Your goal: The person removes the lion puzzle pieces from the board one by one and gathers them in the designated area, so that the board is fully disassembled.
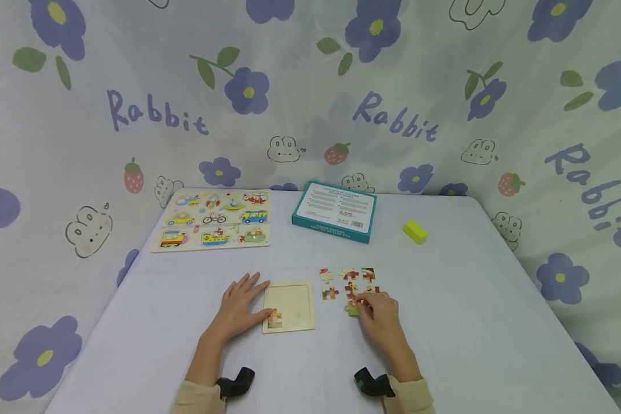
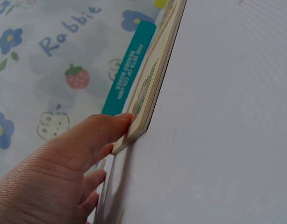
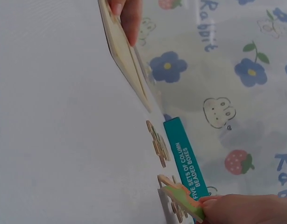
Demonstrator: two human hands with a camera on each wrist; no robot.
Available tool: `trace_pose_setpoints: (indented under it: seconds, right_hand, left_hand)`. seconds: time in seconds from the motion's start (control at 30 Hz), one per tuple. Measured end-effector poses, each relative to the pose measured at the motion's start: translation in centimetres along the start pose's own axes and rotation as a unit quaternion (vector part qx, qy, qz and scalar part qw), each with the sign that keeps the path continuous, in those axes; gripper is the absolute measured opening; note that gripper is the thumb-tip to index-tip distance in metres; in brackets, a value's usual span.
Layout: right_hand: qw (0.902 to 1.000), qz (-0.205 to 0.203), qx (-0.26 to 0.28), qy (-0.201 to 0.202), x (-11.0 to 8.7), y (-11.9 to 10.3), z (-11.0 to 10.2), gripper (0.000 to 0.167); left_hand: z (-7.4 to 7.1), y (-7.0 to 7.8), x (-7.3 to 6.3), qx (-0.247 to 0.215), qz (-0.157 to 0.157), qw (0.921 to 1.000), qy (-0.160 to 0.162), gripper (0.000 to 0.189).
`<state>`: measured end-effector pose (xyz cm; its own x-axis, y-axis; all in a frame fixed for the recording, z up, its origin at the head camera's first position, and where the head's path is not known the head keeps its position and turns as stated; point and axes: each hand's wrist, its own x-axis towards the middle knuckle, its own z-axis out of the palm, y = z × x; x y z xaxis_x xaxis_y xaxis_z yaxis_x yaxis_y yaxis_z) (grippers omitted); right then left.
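A square wooden puzzle tray (image 1: pixel 295 296) lies flat before me, with one jigsaw piece (image 1: pixel 275 321) set in its near left corner. My left hand (image 1: pixel 236 310) rests along the tray's left side, fingers spread, the thumb pressing on that corner piece. To the right of the tray, my right hand (image 1: pixel 385 322) pinches a green and orange jigsaw piece (image 3: pixel 184 201), which is tilted up in the right wrist view. Several loose jigsaw pieces (image 1: pixel 329 293) lie around and beyond the right fingers, some partly hidden by them.
At the back left lies a wooden picture board (image 1: pixel 212 227) with vehicle shapes. A teal and white box (image 1: pixel 333 208) lies at the back centre, and a yellow block (image 1: pixel 415 232) sits right of it. A printed curtain (image 1: pixel 310 115) hangs behind the white table (image 1: pixel 471 322).
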<state>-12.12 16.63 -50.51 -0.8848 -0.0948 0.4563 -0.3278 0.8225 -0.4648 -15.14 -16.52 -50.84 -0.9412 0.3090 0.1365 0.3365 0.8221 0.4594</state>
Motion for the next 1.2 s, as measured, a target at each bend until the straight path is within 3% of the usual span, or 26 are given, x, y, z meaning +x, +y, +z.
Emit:
trace_pose_setpoints:
  seconds: [0.53, 1.2]
  right_hand:
    - [0.9992, -0.002, -0.017, -0.035, -0.05, 0.42, 0.06, 0.015]
    - [0.9983, -0.057, 0.008, -0.013, -0.29, 0.78, 0.35, 0.02]
  left_hand:
    - [0.1, -0.15, 0.09, -0.002, -0.001, 1.0, -0.002, 0.067]
    - [0.07, -0.1, 0.04, -0.003, -0.001, 1.0, -0.003, 0.066]
